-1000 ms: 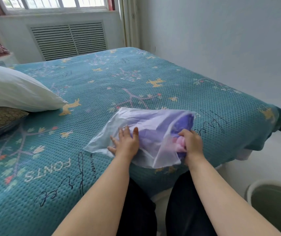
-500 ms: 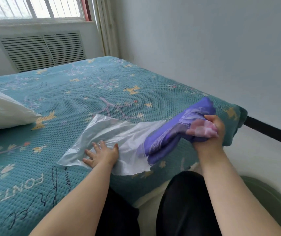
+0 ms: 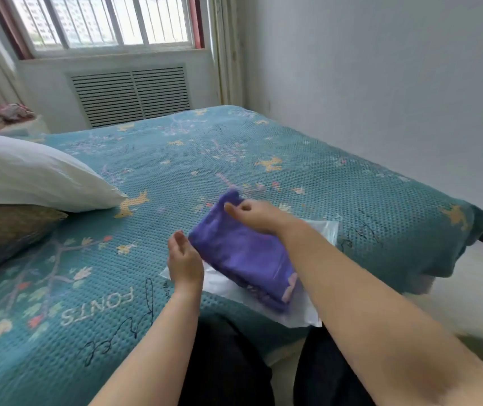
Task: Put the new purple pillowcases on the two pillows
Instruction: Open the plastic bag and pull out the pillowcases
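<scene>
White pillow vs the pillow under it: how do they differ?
The white pillow lies on top, plain and plump; the patterned pillow lies underneath it, olive-brown with a fine print, and looks flatter. Both sit at the left of the teal bedspread, and neither wears a purple pillowcase yet.

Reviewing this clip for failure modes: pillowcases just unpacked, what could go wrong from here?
1. The folded purple pillowcases lie on the loose plastic bag near the bed edge; both could slide off.
2. The right hand pinches only one corner, so the bundle may unfold unevenly; the left hand merely hovers beside it.
</scene>
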A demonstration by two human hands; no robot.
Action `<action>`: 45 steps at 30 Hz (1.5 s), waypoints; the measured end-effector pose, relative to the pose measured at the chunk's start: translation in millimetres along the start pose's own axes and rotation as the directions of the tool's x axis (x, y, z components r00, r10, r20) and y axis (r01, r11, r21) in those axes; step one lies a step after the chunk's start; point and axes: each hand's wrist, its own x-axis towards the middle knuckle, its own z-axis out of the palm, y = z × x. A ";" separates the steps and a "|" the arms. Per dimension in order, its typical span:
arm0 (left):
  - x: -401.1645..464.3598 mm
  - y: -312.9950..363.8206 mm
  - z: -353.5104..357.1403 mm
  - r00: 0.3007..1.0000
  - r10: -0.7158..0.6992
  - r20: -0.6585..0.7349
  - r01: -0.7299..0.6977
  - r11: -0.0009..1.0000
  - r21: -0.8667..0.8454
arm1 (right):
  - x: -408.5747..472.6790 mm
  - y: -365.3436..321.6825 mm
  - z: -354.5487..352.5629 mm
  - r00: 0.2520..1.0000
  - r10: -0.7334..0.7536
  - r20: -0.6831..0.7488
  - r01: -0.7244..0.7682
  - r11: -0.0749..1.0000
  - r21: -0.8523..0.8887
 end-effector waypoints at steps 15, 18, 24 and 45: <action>23.5 -33.7 -13.5 0.929 -0.161 0.333 -0.145 0.670 0.728 | 22.6 134.4 29.3 0.636 0.756 -0.155 -0.635 0.626 0.452; 25.3 -37.5 -3.8 0.943 -0.120 0.309 -0.138 0.706 0.695 | 38.3 148.2 31.7 0.779 0.611 -0.139 -0.491 0.734 0.470; 37.4 -13.3 41.8 0.934 -0.024 0.357 -0.016 0.994 0.108 | 42.0 152.0 -0.6 0.658 0.587 -0.472 -0.123 0.702 0.701; 14.8 21.0 85.8 0.844 -0.028 0.535 -0.164 0.937 0.308 | 40.7 205.2 -46.7 0.323 0.717 -0.618 -0.633 0.649 0.422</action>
